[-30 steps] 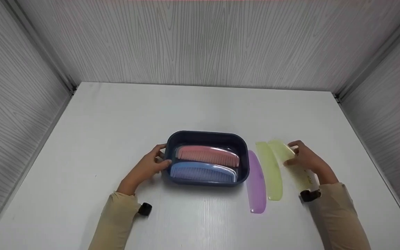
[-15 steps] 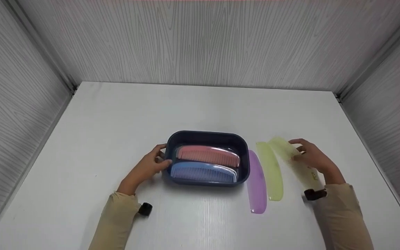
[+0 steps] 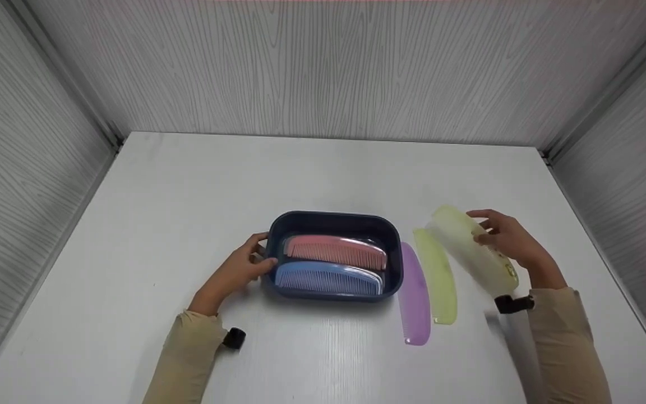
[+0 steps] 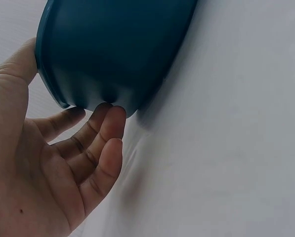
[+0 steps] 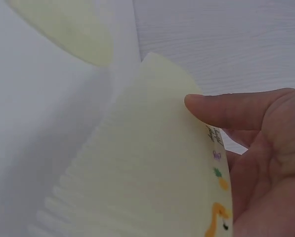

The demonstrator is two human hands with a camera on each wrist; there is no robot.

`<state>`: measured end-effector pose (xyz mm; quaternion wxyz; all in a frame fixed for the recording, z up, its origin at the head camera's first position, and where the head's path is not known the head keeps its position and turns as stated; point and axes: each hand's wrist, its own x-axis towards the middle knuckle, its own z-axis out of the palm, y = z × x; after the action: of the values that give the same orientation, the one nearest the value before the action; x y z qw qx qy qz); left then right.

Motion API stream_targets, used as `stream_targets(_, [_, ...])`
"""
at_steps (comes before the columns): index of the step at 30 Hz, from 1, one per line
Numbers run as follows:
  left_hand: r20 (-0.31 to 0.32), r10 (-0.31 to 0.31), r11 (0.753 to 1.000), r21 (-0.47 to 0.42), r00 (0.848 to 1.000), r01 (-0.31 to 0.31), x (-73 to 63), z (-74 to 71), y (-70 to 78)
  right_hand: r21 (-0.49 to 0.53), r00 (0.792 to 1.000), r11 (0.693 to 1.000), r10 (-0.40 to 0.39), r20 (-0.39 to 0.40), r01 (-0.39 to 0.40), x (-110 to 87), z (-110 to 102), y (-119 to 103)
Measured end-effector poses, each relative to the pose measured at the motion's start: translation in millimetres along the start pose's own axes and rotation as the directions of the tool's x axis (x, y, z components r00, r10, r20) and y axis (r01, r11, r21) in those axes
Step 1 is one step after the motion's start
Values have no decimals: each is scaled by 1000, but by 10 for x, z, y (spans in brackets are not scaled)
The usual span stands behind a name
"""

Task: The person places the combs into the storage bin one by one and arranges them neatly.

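Pale wood-grain walls (image 3: 323, 67) close in the far side and both flanks of a white table (image 3: 328, 174), and over it reach two arms in tan sleeves (image 3: 572, 348). The largest thing on the table is a dark blue box (image 3: 323, 297), set in the middle and unmoved over the last second. The left hand (image 3: 236, 271) keeps its same place at the box's left end, partly curled, thumb at the rim and fingertips against the outer wall. The right hand (image 3: 511, 241) is where the change lies: it has moved slightly up and away, and the pale yellow comb (image 3: 469, 247) has come with it, tilted and apparently raised, its shadow apart from it in the right wrist view. That hand is partly closed, thumb on the near face, other fingers behind the spine, so the comb now seems carried rather than lying loose, though outside the box. A yellow-green comb (image 3: 438, 278) and a purple comb (image 3: 414, 300) lie untouched between hand and box, while a pink comb (image 3: 335, 248) and a blue comb (image 3: 328, 278) lie inside, pink behind blue; none of these four has shifted. Smallest is the held comb's printed decoration (image 5: 220, 212), now facing the wrist camera.
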<state>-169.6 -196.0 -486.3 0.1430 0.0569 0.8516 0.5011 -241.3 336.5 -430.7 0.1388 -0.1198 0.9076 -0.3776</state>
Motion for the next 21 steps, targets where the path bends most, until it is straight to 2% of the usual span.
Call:
stream_targets(6, [0,4,1000,11,1000,-4,-12,-7,4,10,997,997,-73,2,73,89,32,-283])
stream_targets(14, [-4,6,1000,9,1000,-6,-16,1,8,16,994,995,-101,44,101,206,88,-620])
stream_targets(21, [-2,-5,1000,10,1000,5,-3,-2,-3,-6,978,981,-191,85,192,242,127,-865])
